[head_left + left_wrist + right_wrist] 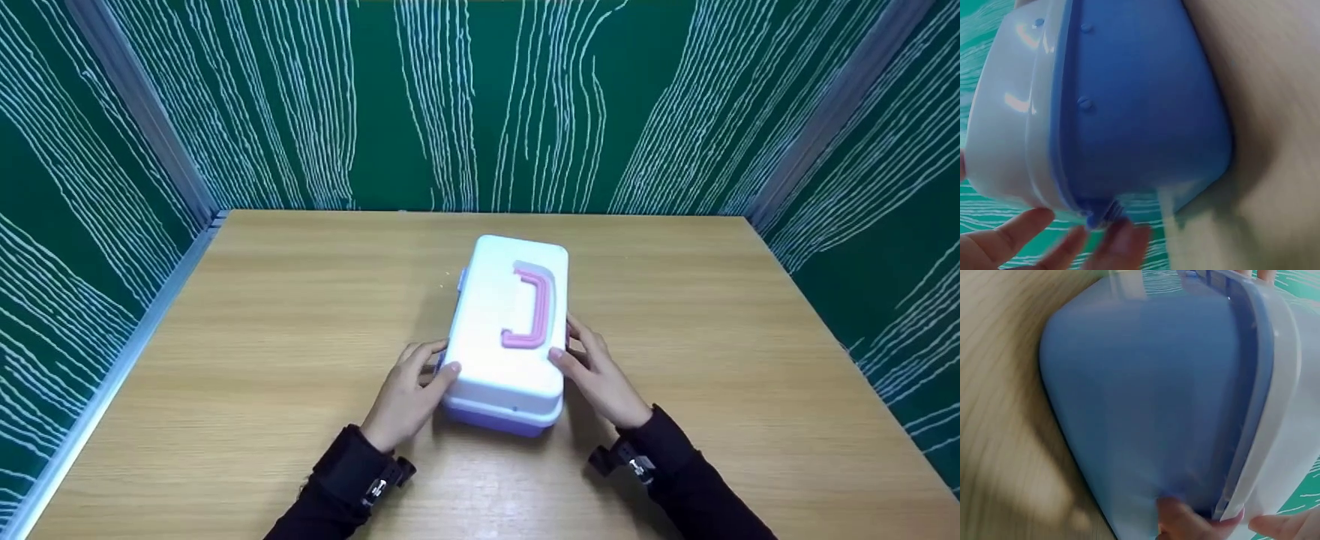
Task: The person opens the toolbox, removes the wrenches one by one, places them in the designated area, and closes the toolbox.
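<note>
A storage box [480,322] with a white lid and a blue-violet body stands slightly turned on the table, its lid down. The pink handle [539,315] lies folded flat on top. My left hand [401,401] grips the near left side, thumb on the lid's edge and fingers by a blue latch [1106,214]. On the other long side my right hand [604,382] holds the box, its thumb on the lid's edge and its fingers low on the side. Both wrist views show the box's blue end [1145,101] close up; fingertips are partly hidden or blurred.
The wooden table [300,300] extends around the box on all sides. Green panels [375,105] with white wavy lines enclose its back and sides, with metal posts [142,105] in the corners. A small device [384,482] is strapped to each wrist over dark sleeves.
</note>
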### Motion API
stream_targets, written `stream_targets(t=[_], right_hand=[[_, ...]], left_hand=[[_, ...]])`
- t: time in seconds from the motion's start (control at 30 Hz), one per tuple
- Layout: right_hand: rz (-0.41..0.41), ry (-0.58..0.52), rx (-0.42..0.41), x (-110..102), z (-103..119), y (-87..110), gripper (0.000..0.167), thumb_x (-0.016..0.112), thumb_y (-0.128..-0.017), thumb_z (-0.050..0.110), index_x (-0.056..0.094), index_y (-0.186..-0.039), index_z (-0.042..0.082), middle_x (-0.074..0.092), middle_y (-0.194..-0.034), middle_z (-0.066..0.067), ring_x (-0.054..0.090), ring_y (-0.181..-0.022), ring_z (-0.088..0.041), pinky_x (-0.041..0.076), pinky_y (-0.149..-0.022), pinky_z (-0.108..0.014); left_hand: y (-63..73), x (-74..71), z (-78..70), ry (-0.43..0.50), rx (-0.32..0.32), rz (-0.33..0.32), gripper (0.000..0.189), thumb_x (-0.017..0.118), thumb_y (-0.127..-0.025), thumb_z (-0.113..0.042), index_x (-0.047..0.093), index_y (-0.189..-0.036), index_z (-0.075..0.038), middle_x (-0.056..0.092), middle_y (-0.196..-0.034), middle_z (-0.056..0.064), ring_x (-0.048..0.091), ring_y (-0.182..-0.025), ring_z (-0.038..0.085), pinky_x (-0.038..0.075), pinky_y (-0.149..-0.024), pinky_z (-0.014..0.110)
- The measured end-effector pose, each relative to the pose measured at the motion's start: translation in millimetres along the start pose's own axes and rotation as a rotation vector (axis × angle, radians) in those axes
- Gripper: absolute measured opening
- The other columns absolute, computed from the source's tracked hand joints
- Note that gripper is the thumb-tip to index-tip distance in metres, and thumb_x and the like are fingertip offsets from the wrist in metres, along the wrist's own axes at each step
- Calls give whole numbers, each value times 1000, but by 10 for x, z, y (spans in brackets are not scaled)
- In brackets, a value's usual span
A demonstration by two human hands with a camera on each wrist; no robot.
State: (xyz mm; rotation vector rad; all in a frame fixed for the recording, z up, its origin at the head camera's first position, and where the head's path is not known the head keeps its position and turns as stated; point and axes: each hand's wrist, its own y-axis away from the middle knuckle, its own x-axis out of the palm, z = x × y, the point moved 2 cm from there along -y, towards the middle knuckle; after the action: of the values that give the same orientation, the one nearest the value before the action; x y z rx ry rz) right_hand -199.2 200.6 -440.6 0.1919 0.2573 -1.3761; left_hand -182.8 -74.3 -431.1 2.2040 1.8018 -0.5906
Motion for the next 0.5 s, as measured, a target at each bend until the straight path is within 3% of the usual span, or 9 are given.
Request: stream_targets(t=[0.13,0.37,0.5], right_hand=[[11,-14,18,-121,20,-34,61,49,-102,24,23,-155,6,30,-151,-23,42,-134,-39,39,-111,-51],[-14,10,86,-319,38,-148,62,48,-103,33,25,-154,7,30,-152,-28,38,-136,-42,37,-110,-57],[-9,44,92,-344,4,-235,64,49,-102,35,25,-154,6,32,-152,-28,37,-138,-41,35,-113,-54]], left_hand=[[-4,3,-70,-71,7,-10,61,54,-97,-45,45,-144,-9,28,-156,20,45,-133,43,42,-106,59],[-32,115,-353,-269,225,-102,74,62,-91,-45,39,-148,-4,22,-160,20,31,-143,43,34,-112,59],[-70,238,-510,-395,313,-66,82,61,-89,-54,36,-150,-3,24,-161,18,23,-148,39,27,-117,54]])
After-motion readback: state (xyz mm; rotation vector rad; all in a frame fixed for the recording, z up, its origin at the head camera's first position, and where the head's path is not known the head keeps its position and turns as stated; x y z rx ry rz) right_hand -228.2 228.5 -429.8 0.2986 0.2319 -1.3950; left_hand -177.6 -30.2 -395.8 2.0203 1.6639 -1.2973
